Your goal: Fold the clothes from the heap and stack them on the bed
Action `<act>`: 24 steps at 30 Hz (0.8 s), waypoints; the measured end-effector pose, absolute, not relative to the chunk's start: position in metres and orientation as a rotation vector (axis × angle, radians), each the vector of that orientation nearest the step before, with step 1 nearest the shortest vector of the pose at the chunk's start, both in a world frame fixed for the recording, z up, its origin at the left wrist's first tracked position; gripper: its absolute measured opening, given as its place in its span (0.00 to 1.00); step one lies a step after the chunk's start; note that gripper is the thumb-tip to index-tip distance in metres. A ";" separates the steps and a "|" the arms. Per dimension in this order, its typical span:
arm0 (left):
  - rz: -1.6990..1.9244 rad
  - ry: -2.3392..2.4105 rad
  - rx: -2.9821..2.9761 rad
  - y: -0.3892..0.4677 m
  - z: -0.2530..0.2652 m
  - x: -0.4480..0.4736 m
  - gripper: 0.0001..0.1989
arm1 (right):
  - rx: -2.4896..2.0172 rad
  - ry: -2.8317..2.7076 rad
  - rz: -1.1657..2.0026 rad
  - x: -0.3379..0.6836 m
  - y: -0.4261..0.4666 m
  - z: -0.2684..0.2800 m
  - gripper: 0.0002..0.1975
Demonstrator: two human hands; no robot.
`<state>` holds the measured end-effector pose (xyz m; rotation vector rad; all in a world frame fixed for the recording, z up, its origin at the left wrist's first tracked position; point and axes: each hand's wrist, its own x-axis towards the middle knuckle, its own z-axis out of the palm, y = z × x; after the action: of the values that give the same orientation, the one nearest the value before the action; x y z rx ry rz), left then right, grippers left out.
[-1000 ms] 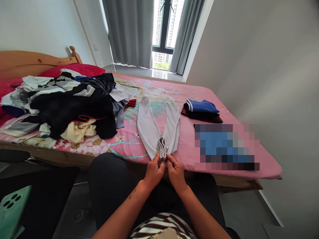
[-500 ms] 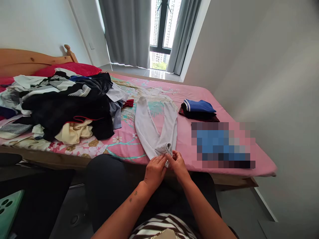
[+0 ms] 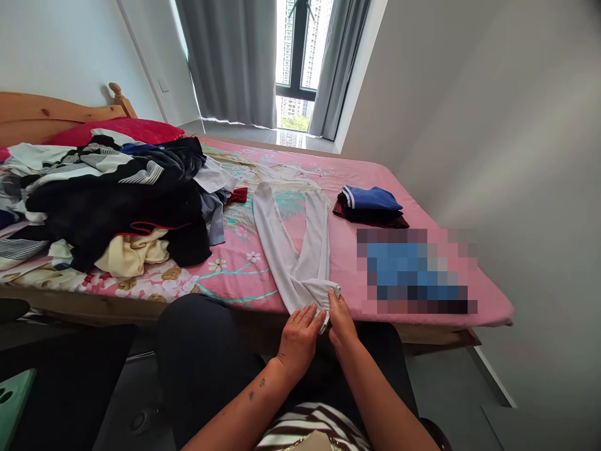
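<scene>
A pair of light grey trousers lies on the bed, legs spread in a V pointing away from me, with the waist end at the near edge. My right hand grips the right side of the waistband, thumb on top. On the left part of the waist, my left hand rests with its fingers stretched out flat over the fabric. A bit of the waistband shows between the two hands, hanging past the bed's edge. What lies under my left palm is hidden.
A big heap of mixed clothes covers the bed's left side, before a red pillow. At the right sits a folded stack topped by a blue garment. Nearer, a blurred-out patch hides something. The pink sheet covers the bed.
The bunched waistband has been opened out to the right. My right hand has drawn its edge sideways, and my left hand has flattened on the cloth. The view has shifted slightly.
</scene>
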<state>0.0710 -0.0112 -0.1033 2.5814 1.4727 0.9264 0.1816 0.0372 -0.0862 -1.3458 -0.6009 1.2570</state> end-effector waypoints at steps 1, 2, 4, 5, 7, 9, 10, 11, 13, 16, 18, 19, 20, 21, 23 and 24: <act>0.917 1.448 2.559 -0.012 -0.105 0.073 0.21 | -1.350 -0.566 1.261 0.183 0.036 -0.087 0.21; 0.906 1.418 2.533 -0.013 -0.106 0.075 0.21 | -1.351 -0.538 1.265 0.185 0.036 -0.088 0.21; 0.885 1.344 2.475 -0.015 -0.108 0.080 0.21 | -1.354 -0.498 1.246 0.189 0.035 -0.089 0.19; 0.880 1.303 2.443 -0.017 -0.107 0.081 0.22 | -1.359 -0.485 1.212 0.191 0.034 -0.090 0.18; 0.868 1.197 2.377 -0.021 -0.104 0.084 0.25 | -1.377 -0.486 1.100 0.196 0.031 -0.091 0.17; 0.881 1.076 2.285 -0.023 -0.097 0.084 0.27 | -1.397 -0.526 0.981 0.202 0.025 -0.094 0.17; 0.903 1.026 2.227 -0.021 -0.093 0.083 0.25 | -1.397 -0.565 0.928 0.206 0.021 -0.095 0.17; 0.938 0.997 2.167 -0.017 -0.089 0.081 0.23 | -1.395 -0.613 0.882 0.211 0.015 -0.096 0.18; 1.033 1.026 2.068 0.001 -0.081 0.074 0.17 | -1.406 -0.702 0.795 0.221 0.000 -0.097 0.19; 1.108 1.236 2.039 0.051 -0.072 0.062 0.13 | -1.467 -0.803 0.682 0.236 -0.026 -0.096 0.19; 1.045 1.368 2.066 0.091 -0.069 0.057 0.14 | -1.527 -0.871 0.613 0.244 -0.044 -0.094 0.17; 1.007 1.391 2.080 0.109 -0.068 0.055 0.15 | -1.555 -0.915 0.566 0.247 -0.052 -0.093 0.16; 0.961 1.394 2.095 0.125 -0.067 0.055 0.15 | -1.579 -0.971 0.508 0.251 -0.059 -0.091 0.15; 0.916 1.380 2.109 0.139 -0.066 0.056 0.15 | -1.590 -1.040 0.442 0.254 -0.066 -0.088 0.14; 0.814 1.340 2.133 0.156 -0.065 0.059 0.14 | -1.548 -1.234 0.314 0.264 -0.076 -0.078 0.10; 0.753 1.321 2.140 0.160 -0.064 0.061 0.13 | -1.493 -1.353 0.254 0.270 -0.080 -0.071 0.08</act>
<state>0.0610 0.1600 -0.0643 2.1403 1.3207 0.7529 0.2700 -0.0799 -0.0705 -1.4933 -1.3531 0.2544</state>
